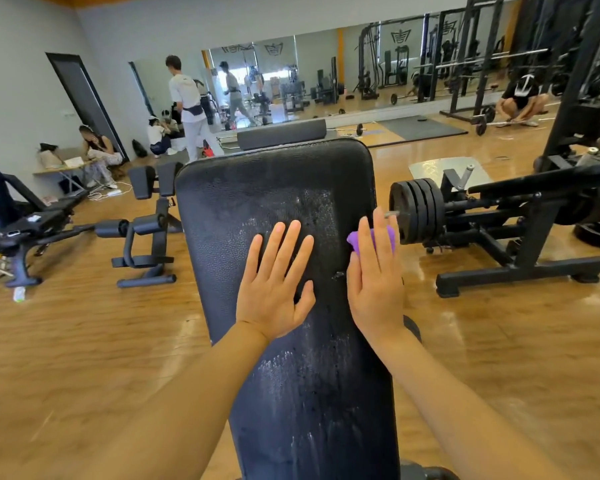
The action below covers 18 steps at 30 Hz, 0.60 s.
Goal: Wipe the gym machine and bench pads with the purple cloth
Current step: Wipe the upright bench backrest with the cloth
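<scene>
A long black bench pad point(278, 209) runs up the middle of the view from the bottom edge, its textured surface marked with pale damp streaks and droplets. The left hand point(274, 289) lies flat on the pad near its centre, palm down, fingers straight and slightly spread, holding nothing. The right hand point(374, 282) sits at the pad's right edge with its fingers extended and close together, pressing the purple cloth point(373, 239) against the side of the pad; the cloth bunches out beneath and beyond the fingertips, partly over the edge, and the fingers do not curl round it. Both bare forearms reach in from the lower corners. Just right of the cloth, beyond the pad, a stack of black weight plates point(416, 209) sits on the sleeve of a low black machine point(527, 237) standing on the wooden floor point(84, 341). To the left stands another black bench point(146, 233) with roller pads. Behind the top of the pad a second black cushion point(281, 133) shows. A wide wall mirror point(326, 71) spans the far wall. A standing person point(187, 105) faces away near it, a person point(97, 150) sits by the left wall at a low table, and another person point(520, 98) crouches at the right near a black rack point(482, 64).
</scene>
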Tool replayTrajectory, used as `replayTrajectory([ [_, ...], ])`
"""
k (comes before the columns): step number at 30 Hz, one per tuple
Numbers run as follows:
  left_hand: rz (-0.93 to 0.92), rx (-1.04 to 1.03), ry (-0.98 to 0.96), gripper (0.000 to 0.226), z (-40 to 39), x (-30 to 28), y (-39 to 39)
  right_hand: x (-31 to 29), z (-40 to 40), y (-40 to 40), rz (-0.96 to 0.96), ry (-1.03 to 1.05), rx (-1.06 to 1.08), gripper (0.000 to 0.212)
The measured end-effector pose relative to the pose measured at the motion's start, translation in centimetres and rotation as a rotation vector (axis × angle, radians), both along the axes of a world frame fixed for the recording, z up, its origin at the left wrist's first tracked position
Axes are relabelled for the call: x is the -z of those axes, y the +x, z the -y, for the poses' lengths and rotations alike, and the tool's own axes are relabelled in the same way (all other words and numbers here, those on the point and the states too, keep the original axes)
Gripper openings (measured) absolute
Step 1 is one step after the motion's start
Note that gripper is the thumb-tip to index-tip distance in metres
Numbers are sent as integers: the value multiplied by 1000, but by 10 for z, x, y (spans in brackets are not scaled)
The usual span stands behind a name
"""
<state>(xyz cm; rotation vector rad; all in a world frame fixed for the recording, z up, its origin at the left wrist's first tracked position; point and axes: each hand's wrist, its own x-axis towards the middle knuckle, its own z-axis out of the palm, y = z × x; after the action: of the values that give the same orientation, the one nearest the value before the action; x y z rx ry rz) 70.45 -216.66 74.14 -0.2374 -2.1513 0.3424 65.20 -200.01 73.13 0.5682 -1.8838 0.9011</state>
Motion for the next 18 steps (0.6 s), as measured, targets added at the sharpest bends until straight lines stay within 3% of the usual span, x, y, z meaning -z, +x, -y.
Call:
replayTrajectory([
  [5, -6, -8, 4, 65, -1, 0, -1, 120, -26, 46, 107, 222, -11, 50],
  [8, -12, -6, -1, 64, -1, 1, 0, 155, -41, 56, 193, 360, -4, 52],
  [18, -12, -5, 6, 63, -1, 0, 0, 44, -20, 16, -98, 336, 124, 44],
])
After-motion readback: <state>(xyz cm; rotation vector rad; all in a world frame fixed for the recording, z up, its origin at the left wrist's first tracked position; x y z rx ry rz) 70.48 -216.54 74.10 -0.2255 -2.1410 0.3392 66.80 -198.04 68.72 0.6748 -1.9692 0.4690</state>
